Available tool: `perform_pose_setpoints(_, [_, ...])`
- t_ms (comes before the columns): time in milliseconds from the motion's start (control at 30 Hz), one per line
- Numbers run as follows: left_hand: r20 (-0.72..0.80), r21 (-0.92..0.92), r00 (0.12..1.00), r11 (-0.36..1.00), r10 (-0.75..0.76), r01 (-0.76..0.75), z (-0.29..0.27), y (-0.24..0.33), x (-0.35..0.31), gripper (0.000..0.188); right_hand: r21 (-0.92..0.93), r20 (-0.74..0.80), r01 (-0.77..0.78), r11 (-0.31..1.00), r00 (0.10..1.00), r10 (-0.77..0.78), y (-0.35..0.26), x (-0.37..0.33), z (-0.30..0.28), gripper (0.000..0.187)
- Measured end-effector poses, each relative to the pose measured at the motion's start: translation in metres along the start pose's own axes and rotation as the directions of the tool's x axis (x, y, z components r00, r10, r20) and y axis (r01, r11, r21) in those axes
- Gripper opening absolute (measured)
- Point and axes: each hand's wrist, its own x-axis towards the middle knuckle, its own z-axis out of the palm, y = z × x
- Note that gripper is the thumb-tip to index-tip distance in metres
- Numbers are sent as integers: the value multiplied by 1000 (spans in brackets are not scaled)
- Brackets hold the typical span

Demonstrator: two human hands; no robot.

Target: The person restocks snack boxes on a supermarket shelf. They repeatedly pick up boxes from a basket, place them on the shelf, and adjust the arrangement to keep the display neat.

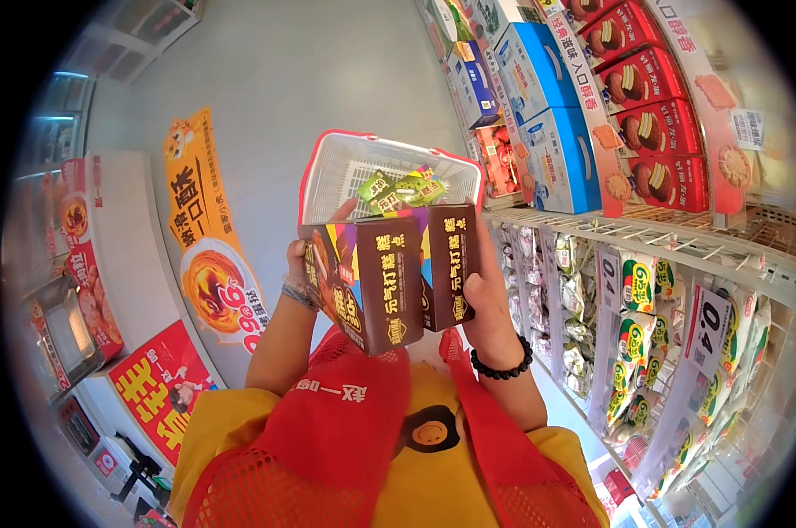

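Two hands (298, 266) (490, 310) grip brown boxes (394, 290) partly hiding the red-rimmed basket (330, 172); grey floor (283, 79) spreads beyond

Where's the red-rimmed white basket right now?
In the head view, the white basket is just above centre, beyond the two brown boxes between the left hand and right hand, left of the blue cartons.

The head view is looking steeply down from the person's brow, sitting close above the left hand (298, 262) and right hand (491, 310); it is facing the grey floor (275, 79) (straight edges are bending rimward).
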Motion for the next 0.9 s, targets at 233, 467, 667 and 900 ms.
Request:
perform_pose_setpoints(233, [15, 144, 999, 989, -48, 46, 39, -22, 10, 88, -491, -84, 125, 862, 978, -190, -37, -56, -12, 68])
perform_pose_setpoints(467, [-326, 507, 918, 778, -225, 371, 86, 2, 21, 44, -183, -231, -59, 981, 973, 16, -19, -79, -59, 77])
perform_pose_setpoints(667, [-270, 815, 896, 412, -354, 408, 125, 21, 27, 64, 321, -229, -252, 913, 915, 333, -13, -90, -63, 72])
perform_pose_setpoints(900, [-361, 933, 878, -134, -314, 335, 178, 40, 25, 87, 634, -64, -325, 702, 883, 466, -3, -97, -44, 78])
